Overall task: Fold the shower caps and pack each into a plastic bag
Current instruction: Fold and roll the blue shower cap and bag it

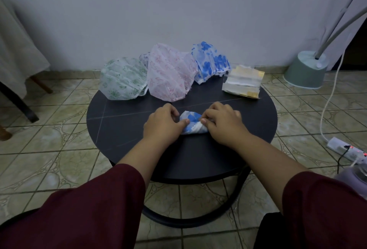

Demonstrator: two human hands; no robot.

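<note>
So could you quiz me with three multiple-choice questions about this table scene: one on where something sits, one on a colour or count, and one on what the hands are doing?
1. Where does the stack of plastic bags lie on the round table?
A. far right
B. near left
C. dead centre

2. What colour are the flowers on the shower cap being folded?
A. green
B. blue
C. pink

3. What is the state of the two hands?
A. both flat and open
B. one raised off the table
C. both pinching the cap

Answers:
1. A: the bags rest at the far right edge, beside the unfolded blue cap.
2. B: blue petals show between the hands.
3. C: the left hand and the right hand both grip the folded cap's ends.
</note>
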